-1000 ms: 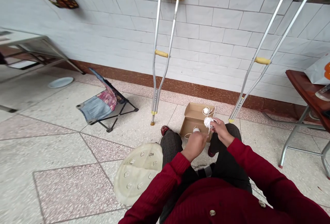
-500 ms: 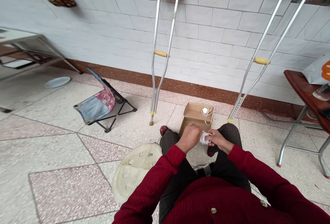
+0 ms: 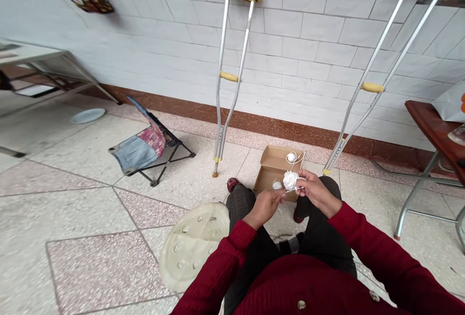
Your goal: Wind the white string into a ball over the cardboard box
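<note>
My right hand [image 3: 315,191] grips a white ball of string [image 3: 290,180] with its fingers, above the front of an open cardboard box [image 3: 271,165]. My left hand [image 3: 264,207] is close by, its bunched fingers just below a smaller white ball of string [image 3: 277,185]. I cannot tell whether they hold that ball or any thread. A third white ball of string [image 3: 291,157] lies in the box, with loose strands around it. The box sits on the floor beyond my knees [image 3: 240,203].
Two aluminium crutches [image 3: 228,78] [image 3: 378,78] lean on the tiled wall beyond the box. A folding stool [image 3: 145,148] stands to the left, with a round studded plastic disc [image 3: 192,247] near my left knee. A metal-legged table [image 3: 428,126] stands at the right.
My hands have moved apart from their position around the string ball. My right hand has lifted that ball higher, and the smaller ball shows again beside my left hand.
</note>
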Demonstrator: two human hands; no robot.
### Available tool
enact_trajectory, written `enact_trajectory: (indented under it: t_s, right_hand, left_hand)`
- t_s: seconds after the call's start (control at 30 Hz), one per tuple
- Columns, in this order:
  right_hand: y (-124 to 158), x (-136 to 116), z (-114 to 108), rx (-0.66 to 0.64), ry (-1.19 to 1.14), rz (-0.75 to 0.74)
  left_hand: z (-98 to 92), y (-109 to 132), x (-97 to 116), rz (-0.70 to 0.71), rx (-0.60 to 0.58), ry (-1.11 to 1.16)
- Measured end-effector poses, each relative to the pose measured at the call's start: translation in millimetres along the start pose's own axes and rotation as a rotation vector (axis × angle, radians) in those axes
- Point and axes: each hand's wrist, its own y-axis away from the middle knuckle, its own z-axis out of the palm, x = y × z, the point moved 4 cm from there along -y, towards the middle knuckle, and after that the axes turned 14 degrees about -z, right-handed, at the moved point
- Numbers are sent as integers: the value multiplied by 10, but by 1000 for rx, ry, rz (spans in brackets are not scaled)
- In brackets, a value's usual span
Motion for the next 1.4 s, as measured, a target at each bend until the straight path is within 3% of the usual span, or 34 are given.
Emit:
enact_trajectory:
  t_s: [0.17, 0.23, 0.33, 0.47, 0.53, 0.63, 0.73, 0.8, 0.87, 0.93, 1.0, 1.1, 1.23, 1.4]
  right_hand:
    - [-151, -196, -226, 161, 83, -145]
    - [-139, -241, -243, 143, 75, -133]
    - [51, -168, -130, -53, 65, 9]
    - [359, 255, 13, -338, 177, 341]
    - [316, 468, -30, -271, 201, 397]
    - [-7, 544, -198, 34, 204, 261]
    - [-325, 301, -286, 178, 132, 85]
    - [-412, 27, -282, 219, 30, -54]
    - [-357, -212, -230, 203, -42, -132]
    - [-185, -309, -133, 99, -30, -84]
    - [55, -233, -22, -76, 48, 63]
    - [347, 68, 47, -272, 184, 276]
    - [263, 338, -105, -145, 248, 284]
    - [-165, 266, -284, 44, 315, 56]
  left_hand:
    - [71, -14, 43, 27, 22, -62]
    - [109, -21, -1, 10, 12, -79]
    - [84, -102, -88, -9, -10, -133]
    - [-188, -346, 12, 58, 79, -266]
    - [-311, -440, 195, 146, 100, -356]
    - [-348, -440, 479, 211, 105, -443]
    - [-233, -282, 594, 199, 118, -365]
    - [-121, -171, 519, 150, 80, -262]
    - [-40, -113, 353, 76, 13, -169]
    - [-35, -128, 167, -1, -25, -110]
    - [-109, -201, 50, -22, -13, -93]
    - [-256, -336, 106, 103, 35, -173]
    - [-332, -400, 402, 269, 86, -386]
    - [-327, -281, 614, 198, 159, -392]
